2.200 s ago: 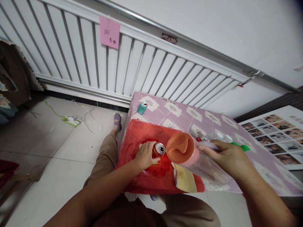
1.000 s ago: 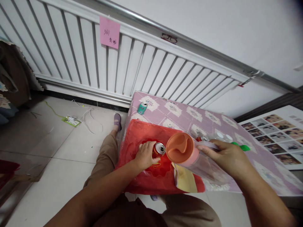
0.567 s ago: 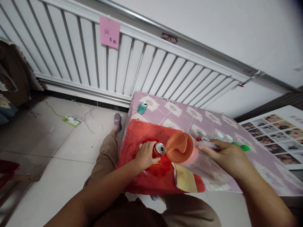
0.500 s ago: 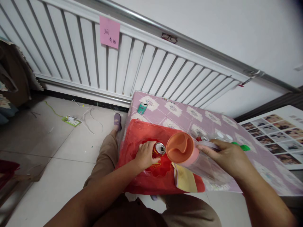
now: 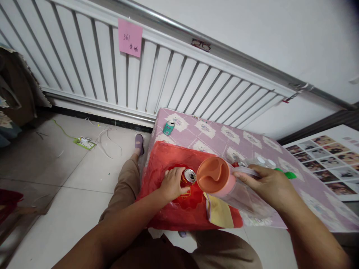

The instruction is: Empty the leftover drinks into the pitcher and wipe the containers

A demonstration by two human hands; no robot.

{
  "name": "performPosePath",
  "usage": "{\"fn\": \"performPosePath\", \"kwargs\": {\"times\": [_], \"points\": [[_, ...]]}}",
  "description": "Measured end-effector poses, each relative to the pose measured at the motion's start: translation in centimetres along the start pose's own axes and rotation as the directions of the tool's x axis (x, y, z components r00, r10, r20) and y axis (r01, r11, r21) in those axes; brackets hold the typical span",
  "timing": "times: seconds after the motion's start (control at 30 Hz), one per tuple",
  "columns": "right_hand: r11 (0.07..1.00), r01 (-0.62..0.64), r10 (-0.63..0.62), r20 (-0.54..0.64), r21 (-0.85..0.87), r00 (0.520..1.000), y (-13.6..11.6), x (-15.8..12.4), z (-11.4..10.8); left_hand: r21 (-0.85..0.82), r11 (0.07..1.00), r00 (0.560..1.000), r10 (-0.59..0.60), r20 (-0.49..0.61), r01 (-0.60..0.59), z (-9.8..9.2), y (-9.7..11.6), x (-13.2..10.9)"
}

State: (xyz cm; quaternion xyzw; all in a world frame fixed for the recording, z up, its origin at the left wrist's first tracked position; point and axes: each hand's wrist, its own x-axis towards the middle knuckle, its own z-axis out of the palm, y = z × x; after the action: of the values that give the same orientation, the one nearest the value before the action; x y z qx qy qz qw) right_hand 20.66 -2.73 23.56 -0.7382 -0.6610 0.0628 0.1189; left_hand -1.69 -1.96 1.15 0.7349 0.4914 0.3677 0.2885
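Note:
My left hand [image 5: 173, 183] is wrapped round a red drink can [image 5: 188, 177] whose top is opened. The can stands on a red mat [image 5: 157, 157]. With my right hand [image 5: 263, 183] I grip the handle of a clear plastic pitcher [image 5: 246, 201] with an orange lid [image 5: 214, 175]. The pitcher is tilted on its side, its lid end close beside the can's top. Whether any liquid passes between them I cannot tell. Below the pitcher's lid lies a folded yellow cloth [image 5: 221, 213] on the mat.
A teal can [image 5: 168, 127] stands at the far left of the table, on its purple patterned cloth [image 5: 218, 130]. A green object [image 5: 288, 174] and clear containers [image 5: 265, 161] lie beyond my right hand. A white radiator [image 5: 157, 78] runs behind the table. A power strip [image 5: 84, 143] sits on the floor.

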Motion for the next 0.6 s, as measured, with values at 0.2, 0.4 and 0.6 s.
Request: {"fn": "performPosePath", "kwargs": {"times": [0.2, 0.4, 0.6], "points": [[0.999, 0.044, -0.044, -0.014, 0.009, 0.999, 0.04, -0.05, -0.05, -0.001, 1.0, 1.0, -0.009, 0.005, 0.009, -0.07, 0.07, 0.0], [1.0, 0.0, 0.0, 0.003, -0.002, 1.0, -0.6, -0.22, -0.18, -0.007, 1.0, 1.0, -0.014, 0.007, 0.014, -0.07, 0.14, 0.01], [1.0, -0.017, 0.017, -0.003, 0.01, 1.0, -0.67, -0.27, -0.19, 0.001, 1.0, 1.0, -0.005, 0.006, 0.005, -0.07, 0.1, -0.03]]}}
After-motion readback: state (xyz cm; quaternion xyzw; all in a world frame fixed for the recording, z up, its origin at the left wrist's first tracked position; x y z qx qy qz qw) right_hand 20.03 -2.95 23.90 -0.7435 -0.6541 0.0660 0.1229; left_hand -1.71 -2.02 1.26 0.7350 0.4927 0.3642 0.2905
